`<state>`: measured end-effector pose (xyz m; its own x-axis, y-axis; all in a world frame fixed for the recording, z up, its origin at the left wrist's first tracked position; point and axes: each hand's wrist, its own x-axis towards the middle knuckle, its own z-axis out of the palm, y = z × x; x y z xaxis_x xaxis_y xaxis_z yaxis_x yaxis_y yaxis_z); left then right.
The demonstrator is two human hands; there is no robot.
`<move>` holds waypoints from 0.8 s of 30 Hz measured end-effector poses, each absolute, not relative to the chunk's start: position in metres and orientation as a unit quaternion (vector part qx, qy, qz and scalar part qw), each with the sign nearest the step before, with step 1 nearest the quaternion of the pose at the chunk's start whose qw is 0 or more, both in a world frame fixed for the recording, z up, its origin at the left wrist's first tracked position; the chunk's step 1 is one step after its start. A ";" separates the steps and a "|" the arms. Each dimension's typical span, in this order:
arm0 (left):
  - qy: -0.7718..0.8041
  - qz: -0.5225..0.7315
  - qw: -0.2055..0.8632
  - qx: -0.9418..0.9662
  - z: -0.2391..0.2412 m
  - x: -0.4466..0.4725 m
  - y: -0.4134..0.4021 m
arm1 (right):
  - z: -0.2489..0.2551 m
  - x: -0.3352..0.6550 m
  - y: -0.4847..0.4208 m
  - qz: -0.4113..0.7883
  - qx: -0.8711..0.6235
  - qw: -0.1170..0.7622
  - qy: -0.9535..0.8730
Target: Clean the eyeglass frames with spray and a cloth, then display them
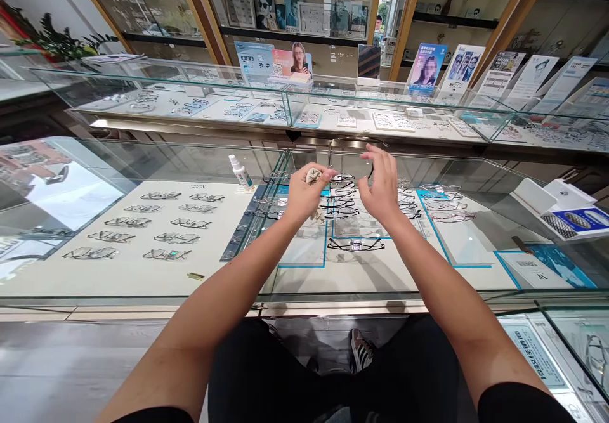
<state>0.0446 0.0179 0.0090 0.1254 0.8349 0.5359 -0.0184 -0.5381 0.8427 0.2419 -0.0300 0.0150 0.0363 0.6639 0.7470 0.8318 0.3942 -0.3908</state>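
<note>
Above the glass counter my left hand is closed, with a crumpled beige cloth bunched between its fingers. A pair of thin-framed eyeglasses is held up in front of my hands, lenses away from me. One of its temples runs down towards my left thumb. My right hand has its fingers curled about the other, dark temple; the exact contact is hard to make out. Below, under the glass, lie rows of eyeglasses, partly hidden by my hands and forearms.
A white spray bottle stands left of my hands. Several glasses frames lie in the left part of the display counter. A white and blue box is at the right. Behind runs another glass case with upright cards.
</note>
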 end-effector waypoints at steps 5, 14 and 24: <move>0.335 0.614 0.368 0.613 0.006 0.041 0.024 | 0.008 0.243 -0.026 -0.070 -0.558 0.436 -0.702; 0.340 0.637 0.384 0.575 0.003 0.042 0.027 | 0.001 0.243 -0.024 -0.035 -0.578 0.365 -0.729; 0.286 0.600 0.393 0.636 0.008 0.044 0.020 | 0.013 0.232 -0.034 -0.029 -0.533 0.419 -0.735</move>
<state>0.0442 0.0201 0.0082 0.1165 0.8346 0.5384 -0.1084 -0.5281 0.8422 0.2324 -0.0339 0.0132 -0.0818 0.7585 0.6465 0.8069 0.4312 -0.4037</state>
